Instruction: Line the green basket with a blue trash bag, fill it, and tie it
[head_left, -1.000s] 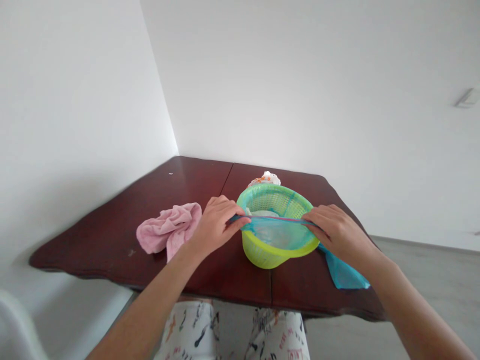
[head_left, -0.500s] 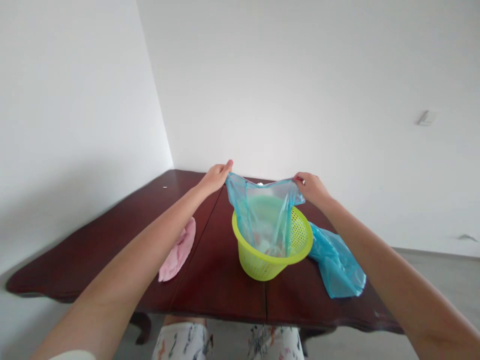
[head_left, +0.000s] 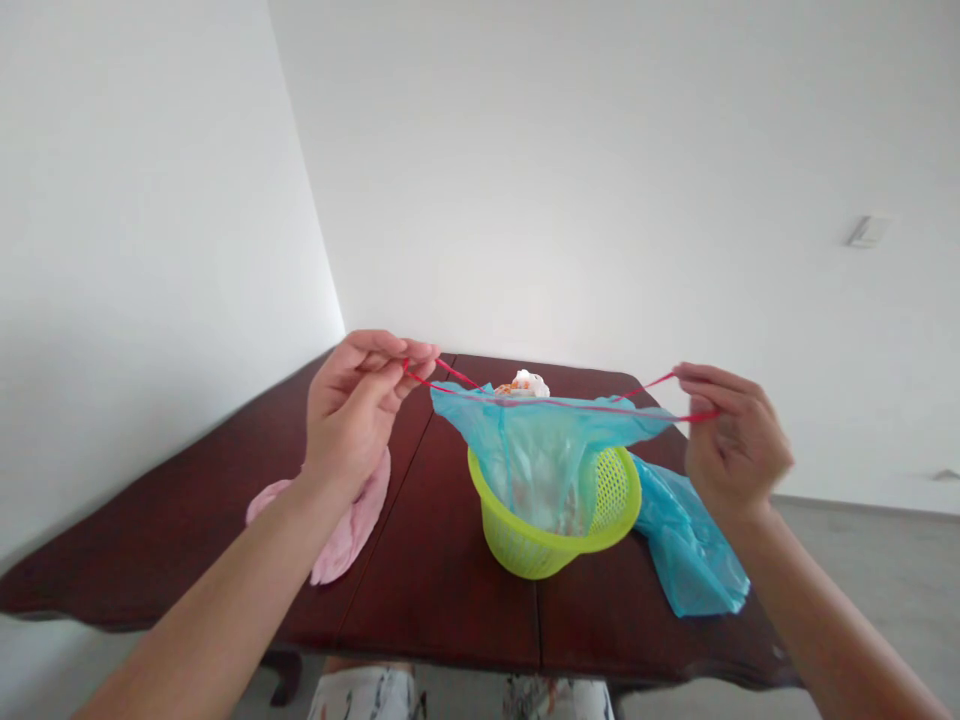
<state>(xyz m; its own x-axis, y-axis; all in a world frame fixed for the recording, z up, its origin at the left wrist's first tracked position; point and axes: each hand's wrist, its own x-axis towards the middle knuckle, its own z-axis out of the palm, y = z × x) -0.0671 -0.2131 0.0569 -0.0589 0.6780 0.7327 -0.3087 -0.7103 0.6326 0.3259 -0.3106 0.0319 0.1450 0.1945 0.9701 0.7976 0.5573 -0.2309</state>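
Observation:
A translucent blue drawstring garbage bag [head_left: 547, 450] hangs with its lower part inside a yellow-green plastic basket [head_left: 525, 545]. Its mouth is stretched sideways and gathered along the red drawstring [head_left: 457, 373]. My left hand [head_left: 358, 400], left of the bag, is closed on one loop of that string. On the right, my right hand [head_left: 731, 430] grips the opposite loop, pulled out from the bag's edge. Something pale and brownish shows dimly through the plastic at the bottom; I cannot make out what it is.
Right of the basket lies a second blue plastic bag [head_left: 690, 540]. A pink cloth [head_left: 352, 535] is on the left, partly behind my left forearm. Behind the bag sits a white and orange crumpled item [head_left: 529, 383]. All rest on a dark red wooden table [head_left: 442, 590] against white walls.
My hands have moved apart and let go of the bag's rim. They now hold the red drawstring loops, pulled outward, and the bag's mouth has drawn together and sits lower.

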